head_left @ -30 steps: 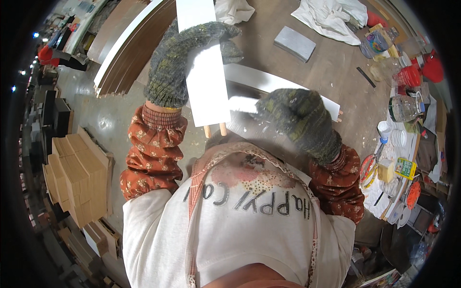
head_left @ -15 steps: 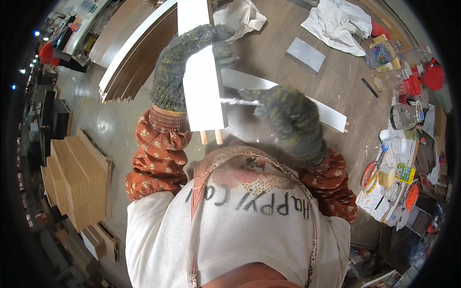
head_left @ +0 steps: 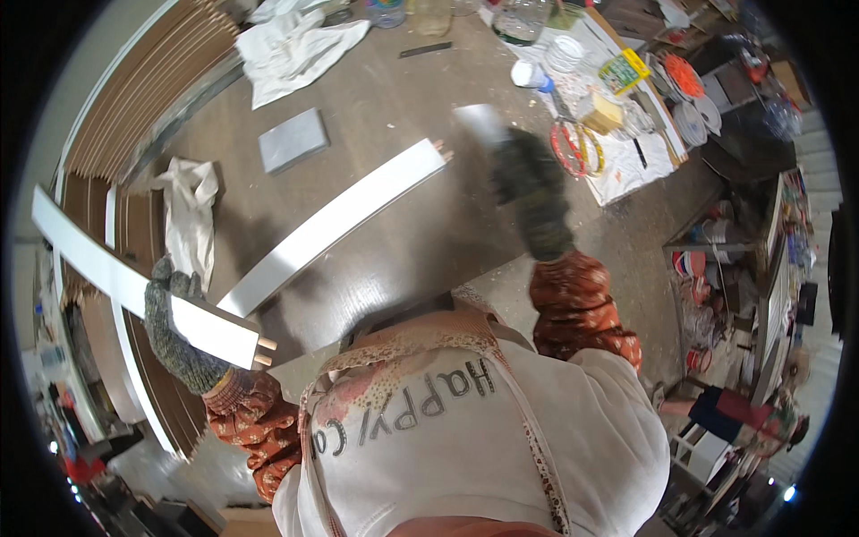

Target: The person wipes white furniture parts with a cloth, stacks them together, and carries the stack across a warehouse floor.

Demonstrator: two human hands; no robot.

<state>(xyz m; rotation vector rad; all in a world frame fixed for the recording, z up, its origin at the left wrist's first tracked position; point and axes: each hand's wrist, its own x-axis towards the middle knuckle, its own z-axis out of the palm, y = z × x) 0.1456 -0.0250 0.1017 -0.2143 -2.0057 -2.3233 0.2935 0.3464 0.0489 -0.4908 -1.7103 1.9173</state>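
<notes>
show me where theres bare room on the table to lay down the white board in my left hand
Bare tabletop lies between the grey block, the white slat and the right hand. Another free strip runs below that slat, toward your chest. It is crowded at the far right around the white sheet with bottles, rings and discs, and at the crumpled cloths.

You have one view only, from a wide fisheye camera worn on your head, looking steeply down over your chest and apron (head_left: 447,421) at the brown desk (head_left: 394,107). It sits close to your body, so your torso fills the lower picture. Straight edges bend toward the dark round rim.
</notes>
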